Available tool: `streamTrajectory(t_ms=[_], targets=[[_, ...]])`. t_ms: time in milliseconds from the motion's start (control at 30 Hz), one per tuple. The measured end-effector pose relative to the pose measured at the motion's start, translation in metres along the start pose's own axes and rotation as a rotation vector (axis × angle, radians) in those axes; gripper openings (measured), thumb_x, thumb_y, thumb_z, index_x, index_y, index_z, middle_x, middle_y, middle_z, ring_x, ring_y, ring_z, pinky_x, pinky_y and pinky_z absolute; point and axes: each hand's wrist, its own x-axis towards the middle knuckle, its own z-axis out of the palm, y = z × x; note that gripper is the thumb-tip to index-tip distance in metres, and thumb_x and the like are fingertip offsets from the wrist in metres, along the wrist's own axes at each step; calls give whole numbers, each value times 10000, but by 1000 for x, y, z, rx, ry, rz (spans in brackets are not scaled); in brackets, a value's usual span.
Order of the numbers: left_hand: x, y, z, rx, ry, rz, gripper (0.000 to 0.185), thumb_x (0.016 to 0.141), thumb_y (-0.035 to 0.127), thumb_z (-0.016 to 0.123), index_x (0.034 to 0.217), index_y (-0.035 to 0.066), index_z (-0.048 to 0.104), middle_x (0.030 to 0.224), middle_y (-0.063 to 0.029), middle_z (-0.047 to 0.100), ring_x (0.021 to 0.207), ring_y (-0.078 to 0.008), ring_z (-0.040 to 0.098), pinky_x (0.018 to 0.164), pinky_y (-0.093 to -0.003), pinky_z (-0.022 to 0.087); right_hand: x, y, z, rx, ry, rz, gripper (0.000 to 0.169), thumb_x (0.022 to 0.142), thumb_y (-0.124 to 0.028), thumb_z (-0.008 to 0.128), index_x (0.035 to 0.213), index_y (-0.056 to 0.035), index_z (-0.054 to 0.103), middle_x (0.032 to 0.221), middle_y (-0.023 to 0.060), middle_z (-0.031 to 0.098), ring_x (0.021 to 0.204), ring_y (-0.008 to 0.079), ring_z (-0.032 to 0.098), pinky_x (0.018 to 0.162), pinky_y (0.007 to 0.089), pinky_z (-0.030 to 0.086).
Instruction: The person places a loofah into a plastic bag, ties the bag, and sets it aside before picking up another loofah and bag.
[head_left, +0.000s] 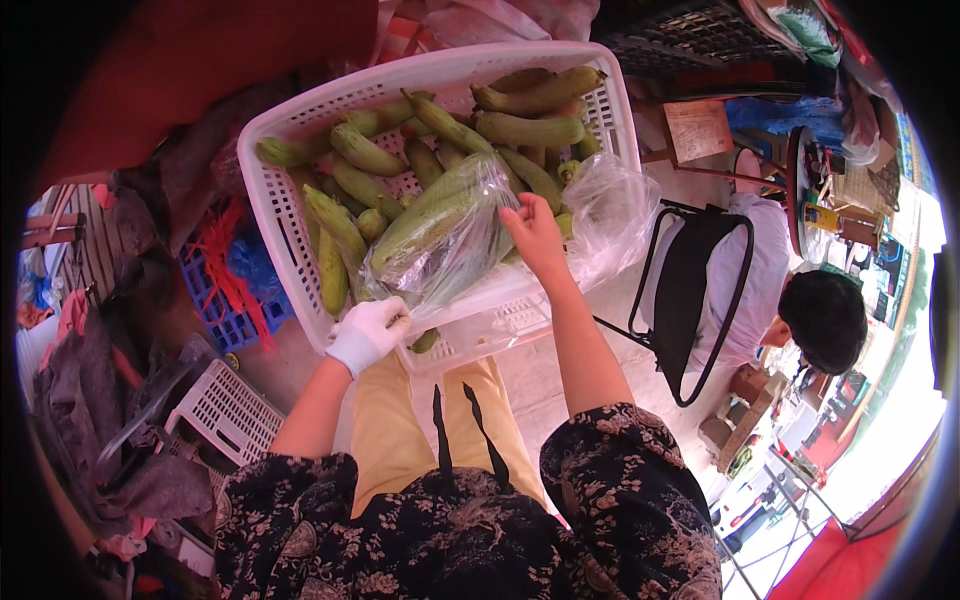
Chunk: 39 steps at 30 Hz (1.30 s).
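Note:
A white plastic crate (439, 60) stands in front of me, holding many long green gourds, loofah-like in shape (529, 130). On top lies a larger green gourd (424, 217) inside a clear plastic bag (469, 259). My left hand (371, 330), in a white glove, pinches the bag's near end by the crate's near left corner. My bare right hand (536, 232) is at the bag's right side, fingers loosely curled against the film; whether they grip it is unclear. More clear plastic film (611, 214) hangs over the crate's right rim.
To the right, a person in a light shirt (750, 232) sits on a black folding chair (694, 292) near a round table (801, 191). A blue crate with red plastic strips (225, 292) and a white basket (229, 412) stand at left. Below the crate is another white container (442, 356).

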Motion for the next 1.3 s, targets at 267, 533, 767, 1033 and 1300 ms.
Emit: streamTrajectory(t_ms=[267,533,767,1033,1300], targets=[[21,28,4,-288,60,-533,449,811,454,636,942,26,654,793,-206,656,701,-313,637,651,-349,502,50,17,27,-335,183,36,577,808,-479,623,1117,7,582,1143,238,544,1044,368,542,885,425,440],[26,19,32,-386,332,-258,360,896,297,552,894,-60,599,633,-176,605,567,-256,599,554,-347,474,50,13,28,305,84,-3,197,900,-211,597,931,-22,553,776,22,569,702,136,519,649,254,420],[-27,53,-29,-1052,121,-132,226,906,149,500,970,-36,613,534,-9,493,416,-67,432,406,-232,382,-20,-41,-28,725,-70,-68,97,949,-160,544,906,-73,534,737,-57,476,665,38,401,615,181,330],[-72,111,-90,-1157,110,153,279,803,173,495,879,-76,595,512,-2,457,424,-90,379,391,-263,316,-88,-131,-73,836,-108,-380,167,913,-196,608,898,-51,528,778,-37,507,668,36,411,617,188,336],[-95,115,-85,-1368,123,614,241,763,191,640,792,-12,514,644,-82,568,537,-147,519,534,-275,446,-129,-156,-96,955,-85,-604,254,883,-264,635,811,-87,467,680,15,516,600,120,437,547,292,354]])
